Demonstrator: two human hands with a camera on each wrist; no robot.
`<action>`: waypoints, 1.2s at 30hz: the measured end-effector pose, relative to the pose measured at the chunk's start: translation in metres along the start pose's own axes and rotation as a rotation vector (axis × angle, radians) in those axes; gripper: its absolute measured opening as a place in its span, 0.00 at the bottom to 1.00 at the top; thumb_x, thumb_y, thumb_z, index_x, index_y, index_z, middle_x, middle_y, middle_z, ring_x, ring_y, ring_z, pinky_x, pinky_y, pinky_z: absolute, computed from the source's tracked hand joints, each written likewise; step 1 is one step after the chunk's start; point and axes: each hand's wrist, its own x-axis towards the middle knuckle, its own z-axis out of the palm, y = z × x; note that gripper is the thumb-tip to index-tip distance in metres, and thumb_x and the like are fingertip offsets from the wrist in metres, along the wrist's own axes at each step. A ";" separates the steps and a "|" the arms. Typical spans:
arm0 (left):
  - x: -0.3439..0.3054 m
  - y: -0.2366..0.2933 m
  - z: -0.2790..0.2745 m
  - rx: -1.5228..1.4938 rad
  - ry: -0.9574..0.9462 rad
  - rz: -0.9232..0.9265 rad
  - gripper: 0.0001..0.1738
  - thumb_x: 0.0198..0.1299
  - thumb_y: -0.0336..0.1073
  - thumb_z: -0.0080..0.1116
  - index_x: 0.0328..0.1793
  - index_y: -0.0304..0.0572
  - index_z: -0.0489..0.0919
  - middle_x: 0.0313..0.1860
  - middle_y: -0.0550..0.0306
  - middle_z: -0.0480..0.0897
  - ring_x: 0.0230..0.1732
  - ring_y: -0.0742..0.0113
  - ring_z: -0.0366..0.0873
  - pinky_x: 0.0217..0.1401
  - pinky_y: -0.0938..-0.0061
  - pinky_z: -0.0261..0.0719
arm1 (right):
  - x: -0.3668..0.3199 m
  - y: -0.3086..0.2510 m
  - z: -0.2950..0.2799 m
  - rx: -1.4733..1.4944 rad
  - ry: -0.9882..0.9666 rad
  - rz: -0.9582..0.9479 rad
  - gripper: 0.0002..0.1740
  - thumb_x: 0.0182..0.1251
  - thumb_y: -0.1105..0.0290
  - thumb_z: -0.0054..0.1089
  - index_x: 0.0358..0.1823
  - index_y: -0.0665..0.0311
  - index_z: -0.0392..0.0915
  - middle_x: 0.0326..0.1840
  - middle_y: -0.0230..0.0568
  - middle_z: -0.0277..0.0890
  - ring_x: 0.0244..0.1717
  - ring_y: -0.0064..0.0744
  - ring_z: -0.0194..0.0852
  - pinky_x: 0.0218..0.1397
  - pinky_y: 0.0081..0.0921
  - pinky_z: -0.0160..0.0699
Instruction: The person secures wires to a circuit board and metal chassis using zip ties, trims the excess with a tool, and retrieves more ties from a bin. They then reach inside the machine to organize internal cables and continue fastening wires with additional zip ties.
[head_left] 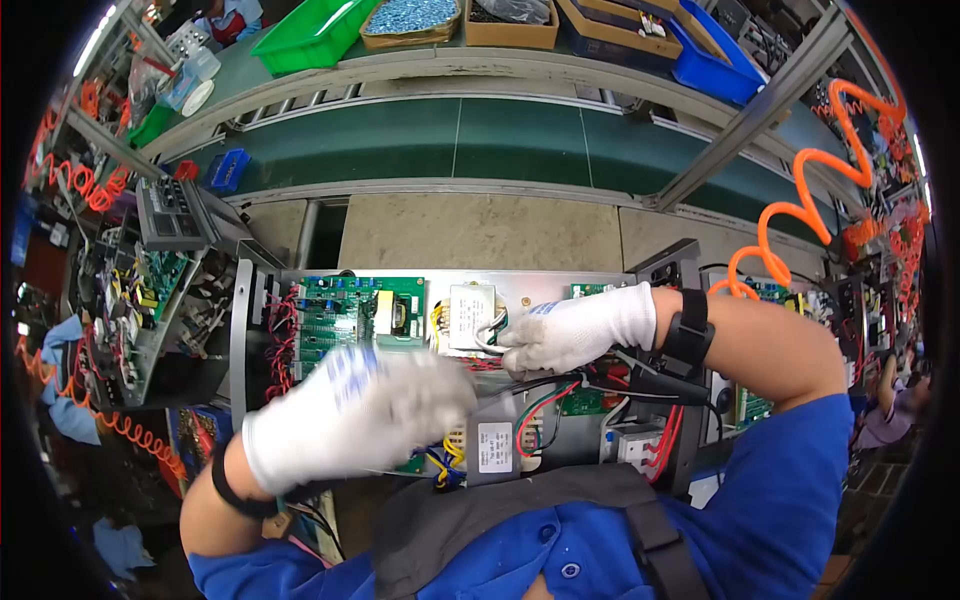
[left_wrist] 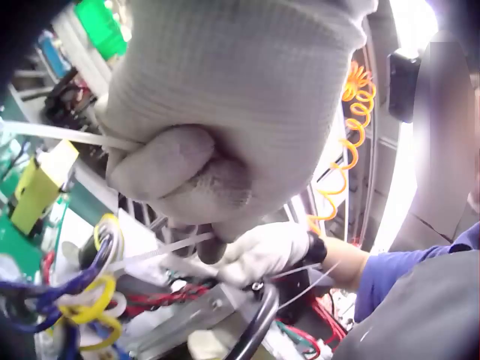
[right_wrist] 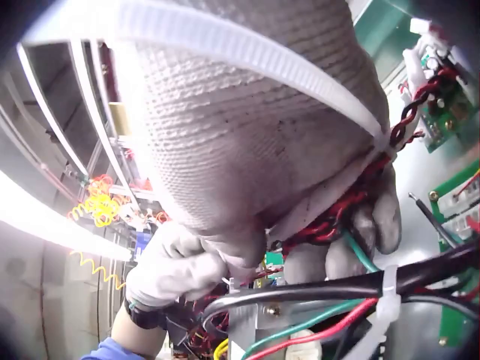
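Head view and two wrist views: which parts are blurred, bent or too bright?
Head view: strong fisheye bending, black corners, and the left hand smeared, while the right hand is clearer. Left wrist view: bright light washes out the upper right. Right wrist view: white glare at left; the near cable tie fades into brightness toward the upper left.

White ribbed flat plastic cable tie (right_wrist: pixel 225 43), slack curve, narrow end at slim bundle of twisted red-and-black plastic-coated wires (right_wrist: pixel 406 114); bundle runs diag. under R hand (right_wrist: pixel 262 142), partly hidden by its fingers. Thin white flat plastic strip (left_wrist: pixel 67 135), approx. straight, one end in L hand's (left_wrist: pixel 225 105) curled fingers.
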 end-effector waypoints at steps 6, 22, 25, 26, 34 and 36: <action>-0.002 0.004 0.035 0.516 -0.142 -0.106 0.04 0.57 0.33 0.55 0.39 0.47 0.77 0.48 0.58 0.81 0.41 0.64 0.82 0.34 0.71 0.79 | -0.003 0.000 -0.004 0.107 0.099 -0.218 0.23 0.79 0.57 0.43 0.55 0.73 0.72 0.48 0.57 0.72 0.51 0.49 0.69 0.60 0.38 0.68; 0.034 -0.027 0.014 -0.098 -0.057 -0.385 0.12 0.61 0.37 0.59 0.44 0.36 0.84 0.31 0.48 0.84 0.33 0.55 0.83 0.40 0.67 0.79 | 0.001 0.000 -0.003 0.256 -0.026 0.158 0.18 0.72 0.61 0.51 0.36 0.71 0.76 0.30 0.41 0.74 0.35 0.30 0.70 0.41 0.31 0.71; 0.048 -0.033 0.008 0.060 -0.166 -0.332 0.13 0.55 0.40 0.60 0.39 0.38 0.85 0.30 0.42 0.83 0.35 0.48 0.83 0.40 0.62 0.80 | -0.002 0.011 0.001 0.306 0.045 -0.032 0.17 0.72 0.61 0.50 0.34 0.70 0.77 0.28 0.40 0.73 0.33 0.29 0.71 0.39 0.31 0.71; 0.056 -0.030 0.005 0.162 -0.280 -0.313 0.14 0.55 0.41 0.60 0.39 0.38 0.85 0.30 0.42 0.83 0.35 0.48 0.83 0.40 0.61 0.80 | -0.003 0.013 0.000 0.275 0.046 -0.100 0.17 0.71 0.62 0.50 0.34 0.70 0.77 0.27 0.39 0.73 0.31 0.29 0.70 0.39 0.30 0.70; 0.100 -0.039 0.007 0.254 -0.620 -0.290 0.21 0.56 0.49 0.60 0.34 0.36 0.85 0.25 0.46 0.82 0.28 0.54 0.80 0.35 0.61 0.76 | -0.002 0.007 -0.004 0.431 0.005 0.039 0.18 0.71 0.62 0.50 0.33 0.73 0.77 0.25 0.39 0.75 0.31 0.27 0.73 0.38 0.29 0.70; 0.094 -0.056 0.022 0.222 -0.515 -0.260 0.22 0.56 0.51 0.61 0.31 0.35 0.84 0.23 0.47 0.81 0.28 0.54 0.80 0.35 0.61 0.77 | -0.002 0.005 -0.001 0.453 0.078 0.032 0.21 0.65 0.59 0.52 0.25 0.70 0.79 0.22 0.38 0.77 0.26 0.27 0.72 0.33 0.29 0.70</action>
